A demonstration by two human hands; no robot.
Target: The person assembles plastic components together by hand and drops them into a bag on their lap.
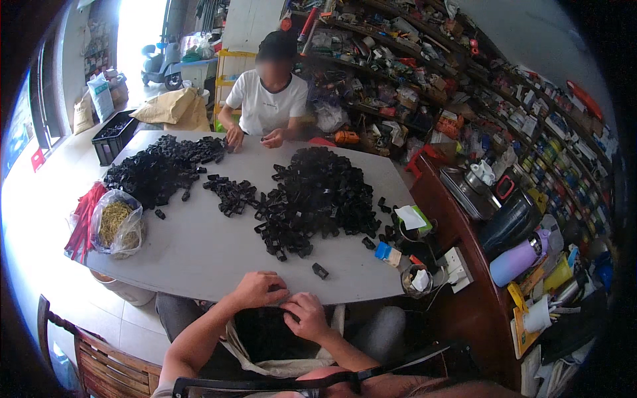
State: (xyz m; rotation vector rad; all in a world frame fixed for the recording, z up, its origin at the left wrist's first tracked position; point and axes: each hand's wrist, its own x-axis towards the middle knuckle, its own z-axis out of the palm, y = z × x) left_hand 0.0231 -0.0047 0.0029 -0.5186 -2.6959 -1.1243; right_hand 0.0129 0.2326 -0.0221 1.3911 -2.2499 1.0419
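Observation:
At the near edge of the grey table (192,262), my left hand (259,290) and my right hand (306,314) are close together with fingers bent inward. Whatever they pinch, if anything, is too small to make out. Just beyond my right hand lies a single black plastic part (320,270). Farther off is a large heap of black plastic parts (318,192), with a smaller cluster (230,194) beside it. Below my hands an open pale sack (269,367) rests at my lap, dark inside.
Across the table a person (272,106) handles something small near another black heap (156,169). A bag of yellowish strands (119,225) and red strips (86,222) sit at left. A blue-white box (387,254) and glass jar (419,280) stand right. A wooden chair (109,361) is lower left.

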